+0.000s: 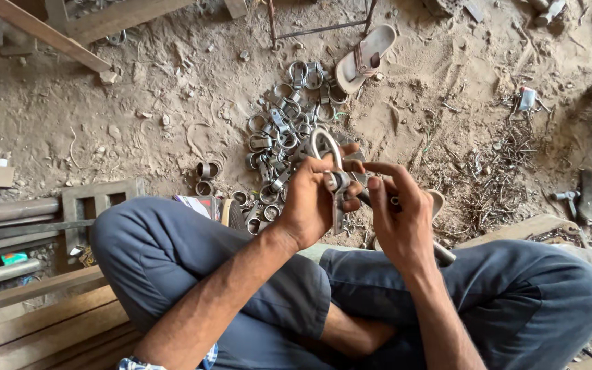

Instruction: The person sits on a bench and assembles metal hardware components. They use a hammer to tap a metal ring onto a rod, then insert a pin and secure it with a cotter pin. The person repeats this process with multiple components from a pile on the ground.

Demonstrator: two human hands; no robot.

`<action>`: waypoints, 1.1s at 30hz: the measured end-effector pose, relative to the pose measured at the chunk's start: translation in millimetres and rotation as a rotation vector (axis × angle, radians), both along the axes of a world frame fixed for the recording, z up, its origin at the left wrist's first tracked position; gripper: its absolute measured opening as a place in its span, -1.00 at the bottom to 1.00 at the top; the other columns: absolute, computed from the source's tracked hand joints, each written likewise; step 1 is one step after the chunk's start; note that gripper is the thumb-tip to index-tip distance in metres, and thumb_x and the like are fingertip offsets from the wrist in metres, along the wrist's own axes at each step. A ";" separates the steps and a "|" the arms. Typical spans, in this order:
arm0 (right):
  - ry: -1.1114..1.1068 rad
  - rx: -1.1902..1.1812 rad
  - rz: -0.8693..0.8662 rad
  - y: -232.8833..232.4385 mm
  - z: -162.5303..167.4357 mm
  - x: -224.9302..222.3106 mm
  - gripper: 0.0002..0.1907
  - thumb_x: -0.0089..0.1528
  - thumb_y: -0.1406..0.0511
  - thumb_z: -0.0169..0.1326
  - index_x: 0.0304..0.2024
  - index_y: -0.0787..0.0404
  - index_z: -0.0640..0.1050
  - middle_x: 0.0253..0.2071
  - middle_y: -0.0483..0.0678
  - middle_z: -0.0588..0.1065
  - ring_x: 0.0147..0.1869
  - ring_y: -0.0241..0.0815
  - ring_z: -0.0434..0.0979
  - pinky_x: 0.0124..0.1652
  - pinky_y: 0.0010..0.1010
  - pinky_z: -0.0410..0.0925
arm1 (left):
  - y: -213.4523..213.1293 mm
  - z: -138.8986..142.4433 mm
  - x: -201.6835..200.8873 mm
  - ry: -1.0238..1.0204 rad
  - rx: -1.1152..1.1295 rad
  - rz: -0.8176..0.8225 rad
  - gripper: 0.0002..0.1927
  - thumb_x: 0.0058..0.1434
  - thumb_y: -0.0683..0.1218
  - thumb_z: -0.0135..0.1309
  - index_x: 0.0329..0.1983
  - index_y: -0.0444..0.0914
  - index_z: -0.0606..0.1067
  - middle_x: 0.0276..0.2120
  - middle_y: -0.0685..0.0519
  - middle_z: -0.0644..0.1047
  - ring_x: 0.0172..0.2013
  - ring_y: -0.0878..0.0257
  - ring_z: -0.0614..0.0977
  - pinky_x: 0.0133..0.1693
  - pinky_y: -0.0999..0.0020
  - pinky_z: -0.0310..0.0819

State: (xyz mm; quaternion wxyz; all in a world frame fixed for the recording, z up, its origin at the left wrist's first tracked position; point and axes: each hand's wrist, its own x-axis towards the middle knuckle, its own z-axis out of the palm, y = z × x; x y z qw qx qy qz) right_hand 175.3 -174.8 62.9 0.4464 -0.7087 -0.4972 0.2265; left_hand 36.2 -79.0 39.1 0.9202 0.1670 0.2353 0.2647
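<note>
I sit cross-legged on a dirt floor. My left hand (310, 202) grips a metal clamp (328, 159), a shiny U-shaped loop with a bracket at its base, held up in front of me. My right hand (399, 216) is right next to it, index finger and thumb pinched at the clamp's base where a bolt or small part sits; I cannot tell exactly what it pinches. A metal rod or tool (445, 254) sticks out below my right hand. Beyond my hands lies a pile of similar metal clamps (279, 133) on the ground.
A sandal (364, 58) lies beyond the pile. A heap of nails and metal scraps (498, 178) lies at the right. Pipes (8, 212) and wooden planks (42, 315) are at the left, a metal frame (94, 202) near my left knee (138, 240).
</note>
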 end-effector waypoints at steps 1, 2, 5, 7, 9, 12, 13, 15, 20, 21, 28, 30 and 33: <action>0.040 -0.011 0.011 0.7 0.3 0.5 -0.75 0.45 0.29 -0.07 0.08 0.24 0.55 -0.67 -0.29 0.39 -0.69 -0.48 0.16 -0.63 -0.47 -0.02 | 0.9 2.9 0.3 0.030 0.008 -0.006 -0.43 0.34 0.14 -0.08 0.32 -0.24 0.39 -0.11 0.04 0.48 -0.25 0.30 0.52 -0.29 0.38 0.45; 0.037 -0.006 0.004 1.0 0.1 1.1 -0.75 0.46 0.30 -0.08 0.08 0.23 0.56 -0.66 -0.27 0.37 -0.67 -0.48 0.16 -0.61 -0.47 0.00 | 1.6 6.0 0.2 0.017 0.036 0.002 -0.37 0.34 0.22 -0.10 0.32 -0.26 0.39 -0.07 0.04 0.47 -0.21 0.30 0.51 -0.29 0.38 0.46; 0.028 0.006 0.016 1.3 -1.0 2.8 -0.73 0.47 0.30 -0.09 0.08 0.22 0.59 -0.67 -0.21 0.33 -0.64 -0.47 0.15 -0.58 -0.46 0.00 | 4.4 15.8 -1.3 -0.032 0.077 0.023 -0.21 0.34 0.42 -0.17 0.30 -0.29 0.40 0.03 0.05 0.44 -0.15 0.32 0.48 -0.29 0.41 0.47; 0.034 0.008 0.066 0.1 -2.9 2.9 -0.73 0.44 0.28 -0.07 0.07 0.21 0.60 -0.73 -0.19 0.33 -0.67 -0.46 0.12 -0.58 -0.45 -0.03 | 5.8 19.6 -5.0 -0.067 0.047 0.030 -0.15 0.30 0.50 -0.22 0.26 -0.27 0.39 0.07 0.05 0.43 -0.17 0.34 0.43 -0.31 0.46 0.44; 0.079 0.003 0.079 -1.8 -5.2 1.3 -0.74 0.41 0.23 -0.01 0.01 0.21 0.61 -0.69 -0.21 0.40 -0.68 -0.50 0.19 -0.61 -0.50 0.01 | 6.7 19.9 -9.6 -0.047 0.107 0.013 -0.17 0.32 0.51 -0.23 0.20 -0.28 0.40 0.05 0.09 0.43 -0.19 0.39 0.41 -0.35 0.52 0.37; 0.186 -0.016 0.077 -3.1 -8.5 -0.3 -0.71 0.40 0.20 0.05 0.02 0.23 0.65 -0.66 -0.22 0.41 -0.63 -0.51 0.20 -0.59 -0.53 0.01 | 4.9 15.0 -11.0 -0.033 0.181 0.018 -0.28 0.41 0.49 -0.17 0.13 -0.21 0.39 -0.09 0.12 0.39 -0.25 0.43 0.36 -0.39 0.59 0.26; 0.229 -0.025 0.072 -3.2 -9.4 -0.5 -0.69 0.40 0.19 0.06 0.03 0.23 0.66 -0.65 -0.21 0.40 -0.60 -0.50 0.19 -0.57 -0.54 0.00 | 4.1 13.0 -10.5 -0.031 0.202 0.024 -0.34 0.45 0.48 -0.14 0.12 -0.18 0.38 -0.16 0.13 0.37 -0.27 0.44 0.34 -0.41 0.60 0.23; 0.365 0.013 0.046 -2.2 -11.7 -1.4 -0.70 0.41 0.21 0.09 0.05 0.27 0.66 -0.54 -0.23 0.45 -0.52 -0.53 0.18 -0.51 -0.57 0.00 | 3.9 10.0 -9.4 0.017 0.215 0.005 -0.40 0.41 0.43 -0.02 0.08 -0.16 0.39 -0.23 0.15 0.36 -0.31 0.47 0.32 -0.42 0.62 0.21; 0.423 0.004 0.060 -2.0 -18.7 -2.8 -0.73 0.36 0.26 0.11 0.02 0.29 0.64 -0.49 -0.25 0.51 -0.50 -0.54 0.29 -0.52 -0.60 0.09 | -0.6 11.9 -4.8 0.186 0.267 -0.026 -0.46 0.12 0.27 0.27 0.00 -0.09 0.42 -0.24 0.29 0.40 -0.33 0.53 0.40 -0.49 0.60 0.24; 0.428 0.028 0.083 -2.7 -20.5 -3.0 -0.74 0.37 0.27 0.11 0.01 0.31 0.63 -0.46 -0.25 0.53 -0.45 -0.55 0.34 -0.49 -0.61 0.16 | -2.9 13.4 -4.5 0.191 0.257 -0.054 -0.46 0.14 0.26 0.29 0.02 -0.11 0.44 -0.25 0.30 0.39 -0.34 0.54 0.39 -0.48 0.61 0.22; 0.537 -0.076 0.203 0.4 -25.5 14.5 -0.81 0.35 0.30 0.19 -0.10 0.33 0.66 -0.51 -0.19 0.47 -0.45 -0.49 0.29 -0.48 -0.54 0.15 | -0.6 16.4 -0.4 0.277 0.522 -0.167 -0.37 0.26 0.35 0.17 0.05 -0.26 0.52 -0.24 0.18 0.50 -0.37 0.54 0.38 -0.48 0.62 0.17; 0.452 -0.088 0.214 0.7 -21.7 17.2 -0.80 0.30 0.31 0.21 -0.09 0.30 0.66 -0.47 -0.20 0.55 -0.46 -0.50 0.38 -0.52 -0.54 0.22 | -0.7 15.7 -2.9 0.262 0.425 -0.156 -0.23 0.26 0.47 -0.12 0.06 -0.27 0.53 -0.27 0.12 0.55 -0.43 0.53 0.43 -0.52 0.62 0.23; 0.282 -0.117 0.199 2.6 -14.0 16.1 -0.79 0.25 0.30 0.24 -0.10 0.29 0.67 -0.55 -0.18 0.51 -0.52 -0.49 0.32 -0.56 -0.51 0.17 | 1.4 11.7 -1.9 0.279 0.316 -0.122 -0.05 0.22 0.58 -0.42 0.03 -0.31 0.51 -0.17 0.09 0.62 -0.45 0.50 0.47 -0.55 0.61 0.27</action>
